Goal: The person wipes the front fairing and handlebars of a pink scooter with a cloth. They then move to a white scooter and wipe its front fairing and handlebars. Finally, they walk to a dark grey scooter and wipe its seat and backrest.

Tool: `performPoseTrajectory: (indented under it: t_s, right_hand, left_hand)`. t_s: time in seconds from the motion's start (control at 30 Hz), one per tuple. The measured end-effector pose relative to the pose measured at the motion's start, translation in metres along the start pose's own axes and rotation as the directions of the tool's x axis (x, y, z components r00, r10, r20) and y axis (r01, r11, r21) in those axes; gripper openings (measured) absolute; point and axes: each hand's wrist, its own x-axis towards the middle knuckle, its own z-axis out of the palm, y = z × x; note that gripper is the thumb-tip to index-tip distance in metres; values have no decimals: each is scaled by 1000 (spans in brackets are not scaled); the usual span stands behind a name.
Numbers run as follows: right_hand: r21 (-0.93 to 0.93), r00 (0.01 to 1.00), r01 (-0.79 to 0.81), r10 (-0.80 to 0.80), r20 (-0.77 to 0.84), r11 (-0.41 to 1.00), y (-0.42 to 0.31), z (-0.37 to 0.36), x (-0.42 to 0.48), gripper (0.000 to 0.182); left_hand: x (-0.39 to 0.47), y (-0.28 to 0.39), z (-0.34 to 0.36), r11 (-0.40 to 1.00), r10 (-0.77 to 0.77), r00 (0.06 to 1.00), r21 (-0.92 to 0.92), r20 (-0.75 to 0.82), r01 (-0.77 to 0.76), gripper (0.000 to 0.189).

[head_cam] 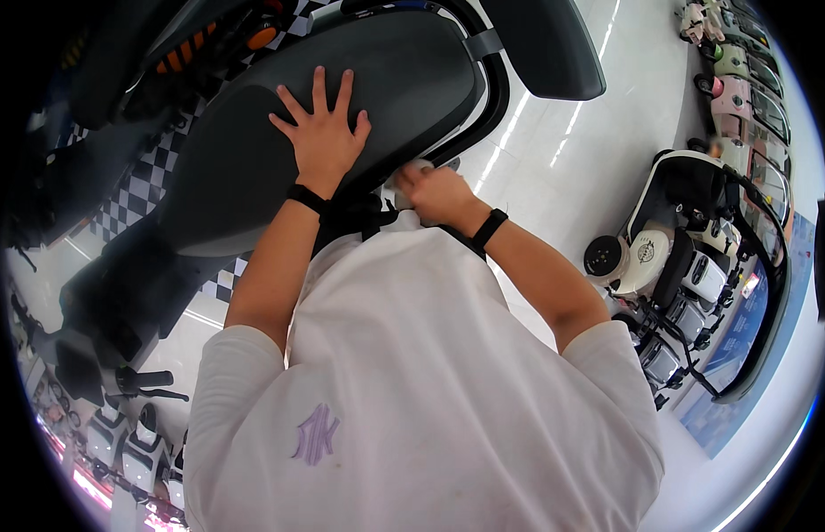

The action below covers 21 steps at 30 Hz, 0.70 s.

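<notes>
A dark grey scooter seat (412, 73) stretches across the view in front of me. My left hand (325, 143) lies flat on top of it with the fingers spread, holding nothing. Below the seat's near edge, by the black curved rail (495, 100), my right hand (439, 191) is curled and blurred by motion. A pale cloth (420, 163) seems to show at its fingertips, though blur hides its exact shape. What lies under the curled fingers is hidden. Both wrists wear black bands.
A dark padded backrest (552, 50) rises behind the seat. The scooter's handlebar grip (153, 380) is at lower left. To the right stands a cream scooter (645, 256) with a canopy frame, and small vehicles (732, 100) line the wall. Checkered flooring (143, 176) lies beyond the seat.
</notes>
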Motion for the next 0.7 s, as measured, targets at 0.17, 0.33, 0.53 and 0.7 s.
performPoseTrajectory:
  t_s: [0.17,0.33,0.53,0.7]
  right_hand:
    - [79,993,112,-114,13,990,-17,16,22,22]
    - [45,978,104,-94,-187,994,-3,16,-4,32]
    - [-236,990,-121,99,-101,964,82,-21,-54,60]
    - [-196,839,-516,444,-315,834,159,-55,-66,66]
  left_hand:
    - [-1,0,-4,1000,-7,1000,8,8,7,71]
    - [-2,-1,-2,1000,-3,1000,-8,-5,3,71]
    - [-3,1,-2,1000,-11,1000,-17,-13,10,70]
    - [-3,2,-4,1000,-17,1000,1,-6,17,70]
